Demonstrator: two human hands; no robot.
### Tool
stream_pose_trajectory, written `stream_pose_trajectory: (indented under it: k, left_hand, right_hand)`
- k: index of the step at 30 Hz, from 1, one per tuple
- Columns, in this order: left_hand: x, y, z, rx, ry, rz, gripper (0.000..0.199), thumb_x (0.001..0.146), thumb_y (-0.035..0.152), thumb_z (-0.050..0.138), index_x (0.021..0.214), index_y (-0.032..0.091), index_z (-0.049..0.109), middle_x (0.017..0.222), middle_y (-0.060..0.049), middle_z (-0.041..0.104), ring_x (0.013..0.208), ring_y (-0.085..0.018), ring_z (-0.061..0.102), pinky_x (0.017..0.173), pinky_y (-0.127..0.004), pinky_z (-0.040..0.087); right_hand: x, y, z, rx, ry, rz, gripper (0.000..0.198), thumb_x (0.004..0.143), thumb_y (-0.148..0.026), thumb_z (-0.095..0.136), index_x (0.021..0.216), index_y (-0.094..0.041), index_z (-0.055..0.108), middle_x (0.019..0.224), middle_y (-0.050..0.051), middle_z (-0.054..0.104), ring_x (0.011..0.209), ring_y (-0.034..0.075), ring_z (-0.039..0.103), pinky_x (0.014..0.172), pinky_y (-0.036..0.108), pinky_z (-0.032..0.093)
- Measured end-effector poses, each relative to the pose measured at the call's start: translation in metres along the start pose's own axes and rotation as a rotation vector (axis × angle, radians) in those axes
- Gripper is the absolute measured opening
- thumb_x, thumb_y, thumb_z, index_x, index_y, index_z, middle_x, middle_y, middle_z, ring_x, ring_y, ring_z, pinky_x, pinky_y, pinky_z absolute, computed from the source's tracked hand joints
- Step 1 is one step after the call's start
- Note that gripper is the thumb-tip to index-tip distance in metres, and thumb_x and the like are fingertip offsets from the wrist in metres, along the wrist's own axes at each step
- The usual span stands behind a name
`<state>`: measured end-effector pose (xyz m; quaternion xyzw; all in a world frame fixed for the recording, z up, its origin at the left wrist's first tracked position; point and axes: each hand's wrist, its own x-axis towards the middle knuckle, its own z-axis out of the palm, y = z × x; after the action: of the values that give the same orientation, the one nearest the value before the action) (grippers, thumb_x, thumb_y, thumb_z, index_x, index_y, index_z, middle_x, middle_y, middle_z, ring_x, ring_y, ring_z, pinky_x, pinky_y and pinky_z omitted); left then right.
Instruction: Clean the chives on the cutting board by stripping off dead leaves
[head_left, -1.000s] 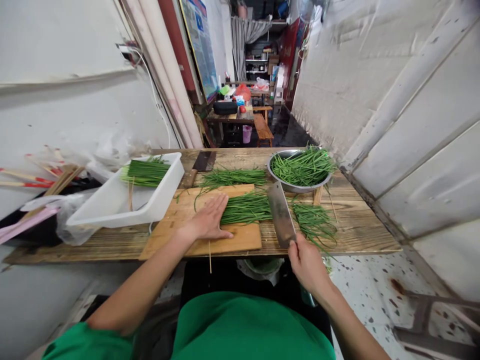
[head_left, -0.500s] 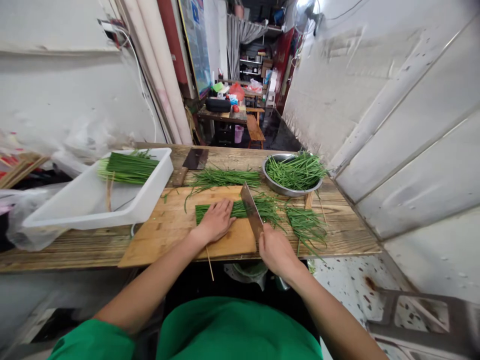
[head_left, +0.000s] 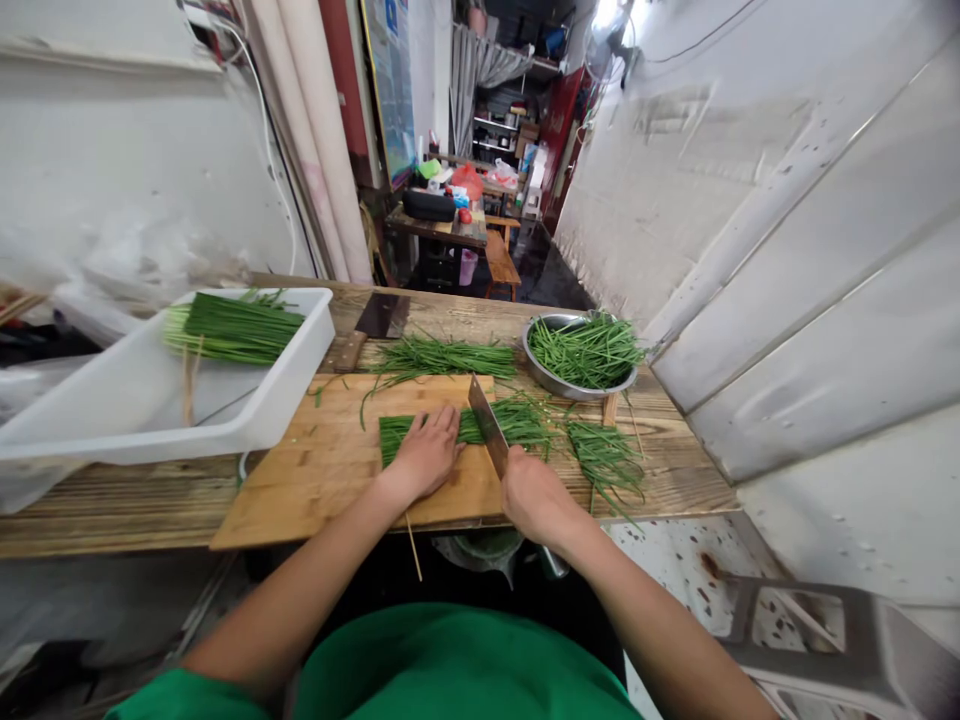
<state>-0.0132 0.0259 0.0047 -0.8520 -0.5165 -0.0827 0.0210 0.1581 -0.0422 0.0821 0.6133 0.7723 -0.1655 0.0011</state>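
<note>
A bunch of garlic chives lies crosswise on the wooden cutting board. My left hand rests over this bunch, fingers on top and thumb at the near side, pressing it to the board. Wrapped round the handle of a cleaver, my right hand keeps the blade upright across the chives, just right of my left fingers. Whether the edge touches the board is hidden. Cut chives lie right of the blade, and a looser pile sits beyond the board's right end.
Behind the board lie more chives and a second cleaver. A metal bowl heaped with cut chives stands at the back right. On the left, a white plastic tray holds a whole bunch. A thin stick juts past the table's front edge.
The cleaver has shifted slightly left along the bunch, closer to my left fingers. My left hand stays on the chives. The whole view has turned a little.
</note>
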Motion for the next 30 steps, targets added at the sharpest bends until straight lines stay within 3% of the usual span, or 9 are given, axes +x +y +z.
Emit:
stream_pose_trajectory:
  k: [10, 15, 18, 23, 25, 27, 28, 30]
  left_hand:
    - [0.002, 0.0, 0.0, 0.013, -0.037, -0.009, 0.047, 0.087, 0.029, 0.031, 0.128, 0.006, 0.04, 0.135, -0.018, 0.037, 0.124, -0.027, 0.032, 0.102, -0.044, 0.02]
    - [0.0, -0.006, 0.0, 0.026, -0.011, 0.008, 0.048, 0.088, 0.032, 0.029, 0.128, 0.007, 0.04, 0.134, -0.018, 0.038, 0.124, -0.027, 0.033, 0.102, -0.043, 0.021]
    - [0.0, -0.014, 0.001, 0.02, -0.022, 0.044, 0.05, 0.089, 0.035, 0.026, 0.13, 0.009, 0.038, 0.136, -0.016, 0.036, 0.127, -0.025, 0.03, 0.104, -0.041, 0.017]
    - [-0.009, -0.022, -0.024, -0.023, 0.013, 0.039, 0.077, 0.078, 0.058, 0.037, 0.137, 0.011, 0.022, 0.14, -0.015, 0.031, 0.129, -0.026, 0.024, 0.105, -0.044, 0.011]
    - [-0.025, -0.02, -0.044, 0.001, 0.083, -0.093, 0.086, 0.068, 0.065, 0.044, 0.133, 0.01, 0.031, 0.134, -0.018, 0.038, 0.125, -0.031, 0.03, 0.101, -0.045, 0.02]
    - [-0.05, -0.015, -0.06, 0.032, 0.101, -0.33, 0.068, 0.07, 0.063, 0.044, 0.11, 0.01, 0.055, 0.112, -0.018, 0.057, 0.11, -0.033, 0.047, 0.088, -0.042, 0.034]
    - [-0.065, -0.011, -0.065, 0.023, 0.05, -0.459, 0.057, 0.074, 0.061, 0.039, 0.091, 0.013, 0.063, 0.091, -0.015, 0.063, 0.094, -0.032, 0.056, 0.078, -0.039, 0.039]
    - [-0.093, -0.002, -0.068, -0.125, -0.141, -0.597, 0.055, 0.078, 0.061, 0.031, 0.062, 0.018, 0.061, 0.059, -0.007, 0.06, 0.062, -0.026, 0.058, 0.058, -0.032, 0.039]
  right_hand:
    - [0.059, -0.017, 0.0, 0.001, 0.005, 0.064, 0.033, 0.076, -0.016, 0.052, 0.105, 0.0, 0.048, 0.093, 0.024, 0.065, 0.085, 0.029, 0.065, 0.067, 0.032, 0.048]
    - [0.048, 0.001, -0.006, 0.04, 0.123, 0.019, 0.02, 0.082, -0.014, 0.043, 0.098, -0.007, 0.053, 0.088, 0.017, 0.068, 0.081, 0.023, 0.065, 0.066, 0.027, 0.045]
    - [0.017, 0.031, -0.013, 0.035, 0.307, 0.05, 0.021, 0.086, -0.015, 0.035, 0.098, -0.01, 0.052, 0.077, 0.011, 0.068, 0.068, 0.019, 0.065, 0.06, 0.024, 0.042]
    - [-0.051, 0.107, -0.014, -0.152, 0.497, 0.422, 0.026, 0.086, -0.022, 0.038, 0.105, -0.011, 0.052, 0.063, 0.008, 0.065, 0.052, 0.02, 0.06, 0.048, 0.025, 0.036]
    - [-0.072, 0.14, -0.007, -0.205, 0.503, 0.557, 0.032, 0.084, -0.026, 0.04, 0.112, -0.011, 0.05, 0.063, 0.01, 0.065, 0.055, 0.023, 0.062, 0.049, 0.027, 0.038]
    - [-0.087, 0.171, 0.002, -0.209, 0.473, 0.657, 0.036, 0.084, -0.03, 0.04, 0.113, -0.012, 0.049, 0.064, 0.012, 0.066, 0.058, 0.026, 0.063, 0.051, 0.03, 0.041]
    - [-0.091, 0.186, 0.007, -0.208, 0.46, 0.69, 0.037, 0.083, -0.031, 0.039, 0.113, -0.012, 0.049, 0.069, 0.014, 0.066, 0.06, 0.027, 0.064, 0.052, 0.032, 0.042]
    - [-0.095, 0.213, 0.017, -0.194, 0.415, 0.715, 0.038, 0.082, -0.034, 0.04, 0.111, -0.011, 0.05, 0.08, 0.017, 0.067, 0.065, 0.029, 0.064, 0.054, 0.035, 0.043]
